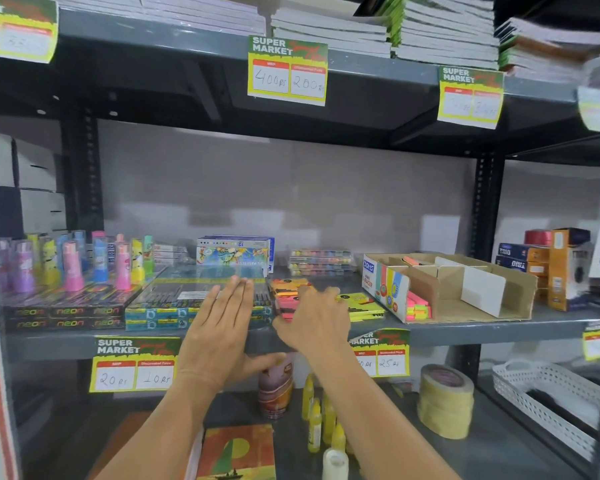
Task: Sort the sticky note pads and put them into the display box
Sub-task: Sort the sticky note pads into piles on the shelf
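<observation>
A stack of pink and orange sticky note pads (287,295) lies on the middle shelf, with yellow pads (364,306) to its right. My right hand (317,318) rests over the pink stack, fingers curled on it; whether it grips is unclear. My left hand (219,323) hovers flat and open, just left of the stack, holding nothing. The cardboard display box (478,292) with white dividers stands to the right; pink and yellow pads (418,308) sit in its front left compartment.
Teal pen packs (174,303) and neon boxes (63,315) lie left of the pads, with coloured tubes (73,265) behind. Oil pastel boxes (234,252) stand at the back. Tape rolls (445,400), yellow bottles (317,420) and a white basket (548,400) fill the lower shelf.
</observation>
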{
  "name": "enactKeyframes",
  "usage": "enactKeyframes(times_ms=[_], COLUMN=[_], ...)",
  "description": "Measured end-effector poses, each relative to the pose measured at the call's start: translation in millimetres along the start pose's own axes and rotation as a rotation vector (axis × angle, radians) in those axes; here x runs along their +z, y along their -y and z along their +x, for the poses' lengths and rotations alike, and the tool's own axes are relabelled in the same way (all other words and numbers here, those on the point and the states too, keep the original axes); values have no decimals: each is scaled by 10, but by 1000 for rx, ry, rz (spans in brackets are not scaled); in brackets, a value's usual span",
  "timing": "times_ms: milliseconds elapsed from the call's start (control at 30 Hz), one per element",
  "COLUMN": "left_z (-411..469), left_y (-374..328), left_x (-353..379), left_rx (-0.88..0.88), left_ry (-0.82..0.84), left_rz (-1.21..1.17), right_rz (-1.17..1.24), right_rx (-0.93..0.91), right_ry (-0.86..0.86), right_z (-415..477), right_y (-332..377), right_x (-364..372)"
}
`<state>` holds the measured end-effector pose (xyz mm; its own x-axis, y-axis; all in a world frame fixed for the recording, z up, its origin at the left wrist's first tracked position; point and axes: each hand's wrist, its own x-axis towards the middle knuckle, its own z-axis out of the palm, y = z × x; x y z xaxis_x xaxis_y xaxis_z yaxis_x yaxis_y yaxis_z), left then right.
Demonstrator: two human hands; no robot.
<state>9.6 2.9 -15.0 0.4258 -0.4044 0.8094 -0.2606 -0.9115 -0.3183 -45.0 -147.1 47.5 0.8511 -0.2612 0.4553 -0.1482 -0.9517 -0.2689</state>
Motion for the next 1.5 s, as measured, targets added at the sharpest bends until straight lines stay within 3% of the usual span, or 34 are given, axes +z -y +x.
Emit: enactKeyframes(times_ms=[233,667,933,1133,1400,1500], left_z=[16,7,-5,4,-7,-9], left_y=[-6,7,16,14,16,10], left_x=[-20,-11,-10,-18,-6,-21], left_rx=[3,12,21,18,33,38], left_ry=[-1,31,32,45,18,5], left_rz=[8,-17,-23,-48,-64,-66], right_rz=[36,353,111,211,414,499], right_rx=[-40,-153,-103,-120,-252,-220], right_ry=[-76,-208,-154,-139,-378,-473], right_z=[-15,-140,-149,-118,-186,-142], right_y=[-15,-183,-115,-137,-450,-679], right_x=[-1,-59,-54,-139,-195,-213])
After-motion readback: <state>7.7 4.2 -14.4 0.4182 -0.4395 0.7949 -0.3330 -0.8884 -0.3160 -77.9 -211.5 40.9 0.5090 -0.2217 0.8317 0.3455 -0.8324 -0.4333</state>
